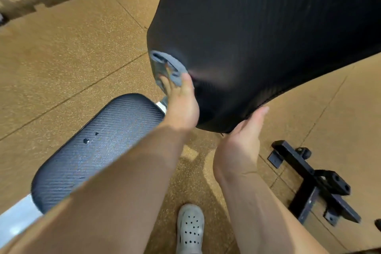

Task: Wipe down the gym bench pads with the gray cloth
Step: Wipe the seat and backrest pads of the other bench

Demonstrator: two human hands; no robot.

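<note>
The raised black back pad (268, 37) of the gym bench fills the upper right. My left hand (181, 103) presses the gray cloth (169, 68) against the pad's lower left edge, thumb on the front face and fingers wrapped around the side. My right hand (245, 136) cups the pad's bottom corner from below, with its fingers hidden behind the pad. The black ribbed seat pad (99, 146) lies flat at lower left, partly covered by my left forearm, with two small dark marks on it.
A black metal bench foot with brackets (313, 181) lies on the tan speckled floor at lower right. My gray perforated clog (190, 231) stands at the bottom centre. A white frame part (16, 218) shows at lower left. A dark railing runs along the top left.
</note>
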